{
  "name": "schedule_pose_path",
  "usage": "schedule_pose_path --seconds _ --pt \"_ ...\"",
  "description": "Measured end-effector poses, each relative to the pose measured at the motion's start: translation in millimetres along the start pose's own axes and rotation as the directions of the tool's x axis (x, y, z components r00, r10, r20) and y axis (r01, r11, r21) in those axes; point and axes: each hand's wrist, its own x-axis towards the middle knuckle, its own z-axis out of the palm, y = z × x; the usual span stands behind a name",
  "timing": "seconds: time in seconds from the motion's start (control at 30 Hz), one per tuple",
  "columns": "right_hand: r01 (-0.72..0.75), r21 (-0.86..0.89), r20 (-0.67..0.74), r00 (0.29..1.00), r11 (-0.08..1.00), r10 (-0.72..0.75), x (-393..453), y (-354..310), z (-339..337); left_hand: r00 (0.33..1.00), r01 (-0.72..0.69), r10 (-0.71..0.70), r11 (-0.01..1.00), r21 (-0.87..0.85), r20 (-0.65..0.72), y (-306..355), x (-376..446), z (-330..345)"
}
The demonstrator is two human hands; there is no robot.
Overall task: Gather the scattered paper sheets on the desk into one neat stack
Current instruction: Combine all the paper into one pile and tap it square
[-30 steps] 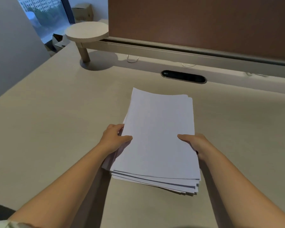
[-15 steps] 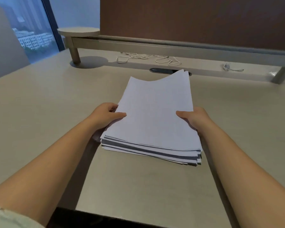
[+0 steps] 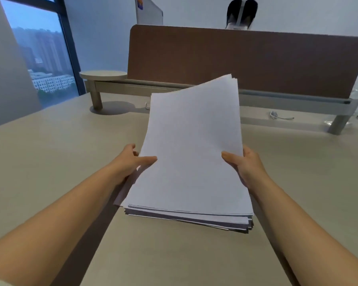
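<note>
A thick stack of white paper sheets (image 3: pixel 192 153) is raised off the beige desk (image 3: pixel 50 157), tilted with its far end up. My left hand (image 3: pixel 132 159) grips the stack's left edge, thumb on top and fingers underneath. My right hand (image 3: pixel 246 164) grips the right edge the same way. The near edges of the sheets are slightly uneven, and one sheet sticks out at the lower left. The far corners curl upward.
A brown partition panel (image 3: pixel 256 62) stands along the desk's far side above a metal rail (image 3: pixel 287 104). A round shelf on a post (image 3: pixel 102 76) sits at the far left. A white cable (image 3: pixel 277 116) lies under the rail. A window is at left.
Both hands have lifted the stack higher and tipped its far end up. The camera view has risen, so the partition's top and the wall behind now show.
</note>
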Motion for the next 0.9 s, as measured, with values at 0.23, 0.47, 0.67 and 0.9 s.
schedule_pose_path --seconds 0.23,0.47,0.67,0.9 --pt "0.247 -0.024 0.041 0.969 0.969 -0.246 1 -56 6 0.985 -0.166 0.129 0.886 -0.432 -0.114 61 -5 -2" --pt "0.374 -0.051 0.003 0.927 0.926 -0.374 -1 -99 9 0.892 -0.452 0.377 0.756 -0.472 -0.251 99 -22 -13" --pt "0.236 0.071 -0.020 0.972 0.969 -0.236 -2 -74 -1 0.914 -0.404 0.375 0.808 -0.428 -0.154 61 -17 -3" --pt "0.216 0.070 -0.112 0.972 0.974 -0.207 -6 -63 5 0.926 -0.368 0.348 0.749 -0.550 -0.145 58 -19 13"
